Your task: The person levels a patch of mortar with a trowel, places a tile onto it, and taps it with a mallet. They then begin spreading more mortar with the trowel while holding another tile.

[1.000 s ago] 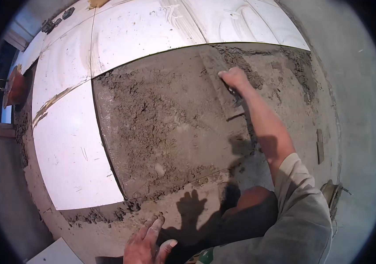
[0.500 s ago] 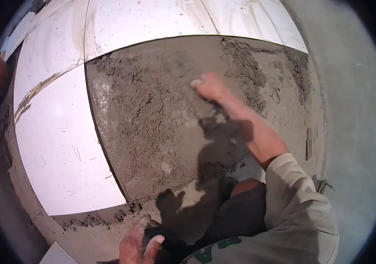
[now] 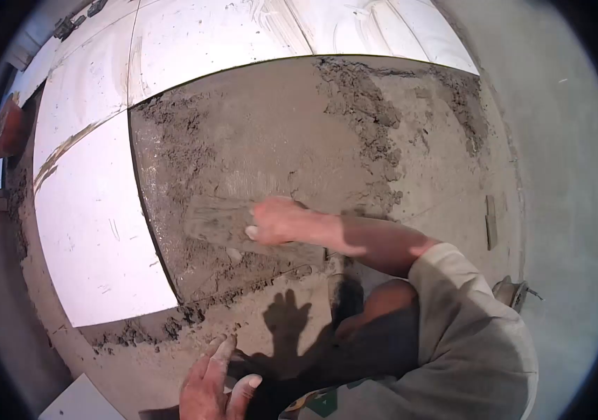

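My right hand (image 3: 279, 221) is closed around the handle of a float (image 3: 218, 218), whose long flat blade is coated in grey mortar and slightly blurred. The blade lies on the wet mortar bed (image 3: 260, 133), near its front part. Behind the float the bed looks smooth, while rough crumbly mortar shows along its left and right sides. At the bottom of the view, my left hand (image 3: 208, 381) is held above the floor with its fingers and thumb apart, dusty and holding nothing.
Large white tiles (image 3: 103, 224) border the bed on the left and at the back. A narrow strip (image 3: 491, 222) and a metal object (image 3: 512, 292) lie on the right. A reddish container (image 3: 9, 129) stands far left, and a white tile corner (image 3: 82, 402) shows at bottom left.
My right hand has drawn the float toward me and to the left, leaving smoothed mortar behind. My left hand has shifted only slightly.
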### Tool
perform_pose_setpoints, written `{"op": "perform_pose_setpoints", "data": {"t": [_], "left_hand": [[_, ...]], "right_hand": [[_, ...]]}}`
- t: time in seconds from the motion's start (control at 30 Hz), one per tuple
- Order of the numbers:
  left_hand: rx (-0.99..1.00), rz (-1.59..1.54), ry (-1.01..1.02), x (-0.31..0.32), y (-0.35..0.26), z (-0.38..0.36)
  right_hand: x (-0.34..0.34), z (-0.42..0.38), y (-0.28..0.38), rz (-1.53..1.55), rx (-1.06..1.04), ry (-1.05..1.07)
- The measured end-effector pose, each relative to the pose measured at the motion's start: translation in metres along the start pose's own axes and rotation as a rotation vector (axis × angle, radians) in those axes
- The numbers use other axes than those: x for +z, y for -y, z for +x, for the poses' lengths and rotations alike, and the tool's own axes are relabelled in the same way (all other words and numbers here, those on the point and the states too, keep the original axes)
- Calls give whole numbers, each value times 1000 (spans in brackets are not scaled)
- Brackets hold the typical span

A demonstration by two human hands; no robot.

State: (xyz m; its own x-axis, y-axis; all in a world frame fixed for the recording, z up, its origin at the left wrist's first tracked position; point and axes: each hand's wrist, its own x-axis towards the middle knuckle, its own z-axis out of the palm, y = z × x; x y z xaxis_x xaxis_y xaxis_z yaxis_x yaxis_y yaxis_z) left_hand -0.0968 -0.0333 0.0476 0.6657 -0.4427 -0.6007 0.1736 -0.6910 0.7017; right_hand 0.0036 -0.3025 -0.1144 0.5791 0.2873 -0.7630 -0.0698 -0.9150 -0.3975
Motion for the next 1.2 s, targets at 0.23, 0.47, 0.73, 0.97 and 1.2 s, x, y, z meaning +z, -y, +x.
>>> {"op": "perform_pose_setpoints", "data": {"t": [0.23,0.47,0.73,0.97,1.2], "left_hand": [[94,120,25,5,-2,-2],[123,135,40,11,3,-4],[-51,20,27,-30,20,17],[2,-36,26,-41,35,23],[51,-15,-57,-43,16,9]], "right_hand": [[2,-73,-132,544,413,-686],[46,-33,-146,812,324,-847],[7,29,-39,1025,197,-734],[-41,85,48,782,420,-524],[-44,90,71,591,231,-436]]}}
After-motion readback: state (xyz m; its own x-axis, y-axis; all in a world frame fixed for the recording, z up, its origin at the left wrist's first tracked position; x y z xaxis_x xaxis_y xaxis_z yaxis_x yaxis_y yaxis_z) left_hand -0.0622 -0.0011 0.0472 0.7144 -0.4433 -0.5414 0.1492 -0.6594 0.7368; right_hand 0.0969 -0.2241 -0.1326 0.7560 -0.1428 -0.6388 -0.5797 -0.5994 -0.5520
